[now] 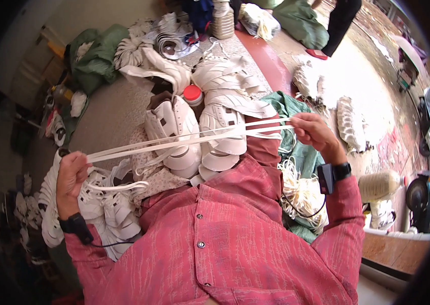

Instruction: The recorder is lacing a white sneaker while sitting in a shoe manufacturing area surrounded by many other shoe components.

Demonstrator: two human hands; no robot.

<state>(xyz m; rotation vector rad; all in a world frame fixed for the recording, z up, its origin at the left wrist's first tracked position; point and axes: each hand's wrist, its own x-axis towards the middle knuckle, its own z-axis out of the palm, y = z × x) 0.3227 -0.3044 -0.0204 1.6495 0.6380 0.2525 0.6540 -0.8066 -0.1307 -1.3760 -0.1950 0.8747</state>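
A few long white shoelaces (166, 146) are stretched taut across my lap between my two hands. My left hand (74, 168), closed, grips one end at the left. At the right, the other end is pinched in my closed right hand (314, 129). Beneath the laces, two white shoe uppers (173, 119) lie side by side on my lap, toes toward me. A loose lace end hangs below my left hand. Beside my right thigh sits a bundle of cream laces (304, 201) on green cloth.
Beyond the shoes stands a jar with a red lid (192, 93), among stacked white uppers (225, 73). More uppers (115, 208) lie at my left. Green sacks (95, 58) rest on the floor. At the right lies a large plastic bottle (379, 185). Another person's leg (342, 25) shows far right.
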